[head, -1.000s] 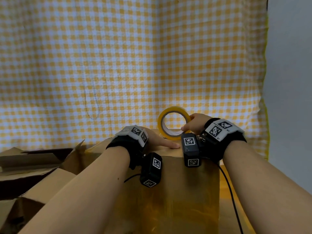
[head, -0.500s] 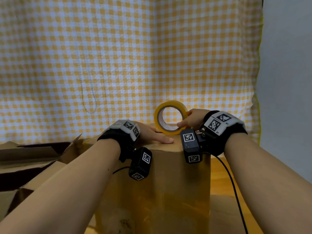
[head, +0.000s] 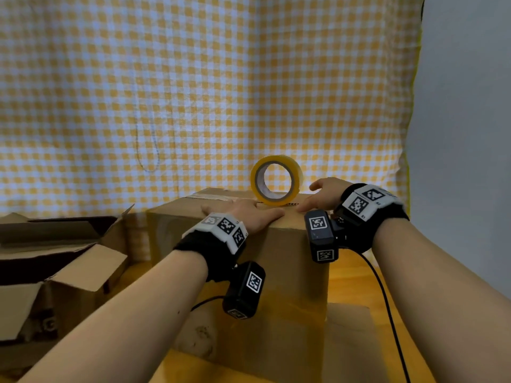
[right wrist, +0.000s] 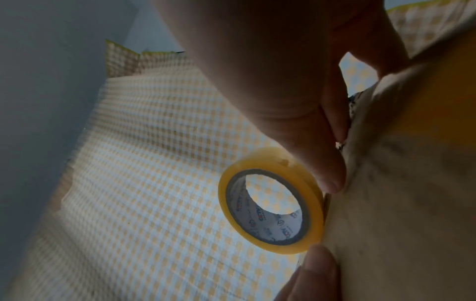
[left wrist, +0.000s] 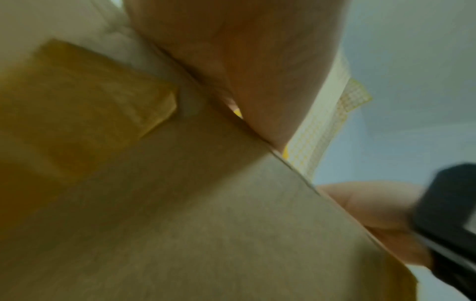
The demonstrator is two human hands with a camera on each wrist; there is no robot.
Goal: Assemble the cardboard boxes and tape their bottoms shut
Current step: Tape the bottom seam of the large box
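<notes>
A brown cardboard box (head: pixel 290 258) stands on the table with its taped side up. On its top, near the far edge, a yellow tape roll (head: pixel 276 183) stands on edge by itself. My left hand (head: pixel 249 214) lies flat on the box top just in front of the roll. My right hand (head: pixel 312 197) is to the right of the roll, fingers relaxed and touching the cardboard, thumb lifted. In the right wrist view the roll (right wrist: pixel 270 201) stands free beside a fingertip (right wrist: pixel 332 183) that touches the box (right wrist: pixel 412 203). A yellowish tape strip (left wrist: pixel 90 112) lies on the box wall.
Open cardboard boxes (head: pixel 69 266) with raised flaps crowd the left side. A yellow checked cloth (head: pixel 193 92) hangs behind, with a grey wall (head: pixel 464 134) to the right. The wooden table (head: pixel 356 275) shows to the right of the box, with a flat cardboard piece (head: pixel 348 341) and a black cable (head: pixel 387 299).
My right hand has let go of the tape roll, which now stands alone on the box top. The left hand stays pressed on the box. The view has shifted.
</notes>
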